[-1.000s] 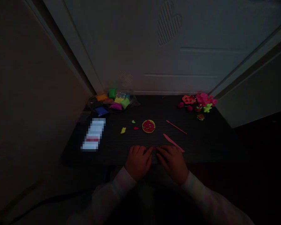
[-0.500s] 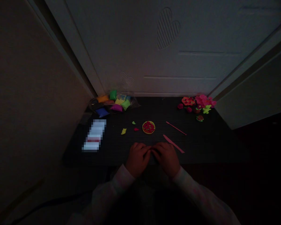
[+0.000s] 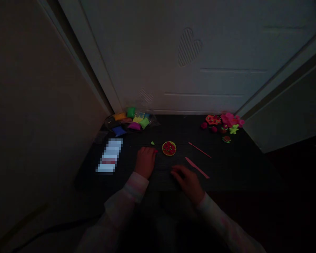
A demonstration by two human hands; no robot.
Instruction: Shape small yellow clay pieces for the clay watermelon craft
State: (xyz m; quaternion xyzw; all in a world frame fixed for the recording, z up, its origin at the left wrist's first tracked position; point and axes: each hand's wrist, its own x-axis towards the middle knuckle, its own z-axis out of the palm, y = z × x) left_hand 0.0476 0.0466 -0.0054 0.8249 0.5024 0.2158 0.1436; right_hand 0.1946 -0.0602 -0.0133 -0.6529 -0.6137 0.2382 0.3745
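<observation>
My left hand [image 3: 145, 162] rests low over the dark table, its fingers curled and closed at a small red clay piece [image 3: 156, 151]. Beyond it lies a small light-green clay scrap [image 3: 152, 143]. To the right sits a round clay pizza [image 3: 169, 148], yellow-rimmed with red and green bits on top. In front of the pizza is my right hand [image 3: 188, 181], thumb and fingers pinched together; something small and reddish may be at the tips, too dark to make out. Near this hand lie a pink clay knife [image 3: 197, 167] and a thin pink modelling stick [image 3: 199, 149].
A clear bag [image 3: 155, 121] of coloured clay packets lies at the back left. A lit, pixelated phone-like screen [image 3: 109, 155] lies at the left. Several small clay models, including pink flowers [image 3: 230, 120], stand at the back right. A white door [image 3: 152, 52] rises behind the table [image 3: 226, 172].
My hands have come apart. The left moved left and forward to the red clay piece, covering the spot of the yellow scrap. The right shifted slightly right. The view tilted up a little.
</observation>
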